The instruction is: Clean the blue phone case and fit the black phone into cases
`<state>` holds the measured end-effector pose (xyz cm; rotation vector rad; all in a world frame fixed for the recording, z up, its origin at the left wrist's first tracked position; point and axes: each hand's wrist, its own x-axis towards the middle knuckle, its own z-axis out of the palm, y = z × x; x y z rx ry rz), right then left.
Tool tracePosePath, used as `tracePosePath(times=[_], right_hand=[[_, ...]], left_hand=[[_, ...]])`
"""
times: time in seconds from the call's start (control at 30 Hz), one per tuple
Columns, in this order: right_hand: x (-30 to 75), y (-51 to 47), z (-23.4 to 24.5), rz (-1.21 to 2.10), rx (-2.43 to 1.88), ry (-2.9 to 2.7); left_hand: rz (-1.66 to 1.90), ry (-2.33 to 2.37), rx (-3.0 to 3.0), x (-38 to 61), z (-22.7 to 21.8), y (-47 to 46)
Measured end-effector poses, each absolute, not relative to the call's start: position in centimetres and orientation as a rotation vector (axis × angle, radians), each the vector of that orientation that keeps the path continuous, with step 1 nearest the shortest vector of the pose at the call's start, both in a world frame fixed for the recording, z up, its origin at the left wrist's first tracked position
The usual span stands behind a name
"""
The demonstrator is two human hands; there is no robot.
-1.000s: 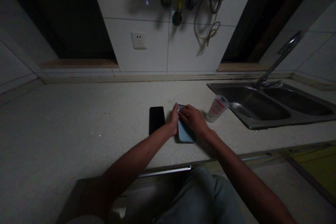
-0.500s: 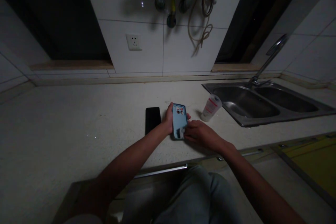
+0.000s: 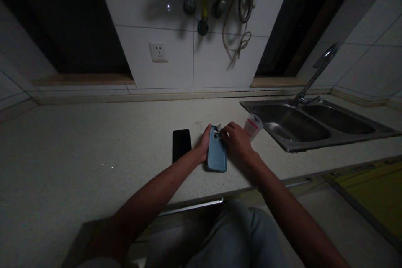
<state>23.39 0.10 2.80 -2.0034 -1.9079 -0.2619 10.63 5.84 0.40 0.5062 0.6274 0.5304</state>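
Note:
A light blue phone case (image 3: 217, 155) with camera openings at its top end is held just over the counter. My left hand (image 3: 203, 145) is closed around its left edge. My right hand (image 3: 236, 137) is at the top right corner, fingers pinched on a small white piece (image 3: 219, 127), perhaps tissue, against the camera openings. The fingers hide part of this piece. To the left of my left hand a black phone (image 3: 181, 144) lies flat on the counter, its lower end covered by my forearm.
A clear plastic cup (image 3: 253, 124) with red print stands tilted in view just behind my right hand. Farther right is a steel double sink (image 3: 287, 149) with a tap (image 3: 320, 67). The pale counter (image 3: 125, 138) stretches left; a wall socket (image 3: 158, 52) and pipes are behind.
My right hand has moved with the white piece from the lower end of the phone case up to its camera openings. My left hand still holds the case.

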Motion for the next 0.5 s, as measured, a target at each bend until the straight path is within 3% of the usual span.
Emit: tracePosePath(times=[0.13,0.5], right_hand=[[23.1,2.8,2.2,-0.145,-1.931,-1.857],[22.7,1.4,0.8,0.329,-1.162,-1.880]], left_hand=[[0.600,0.627,0.491,10.6,0.3,6.1],[0.563,0.670,0.478,10.1,0.2,6.0]])
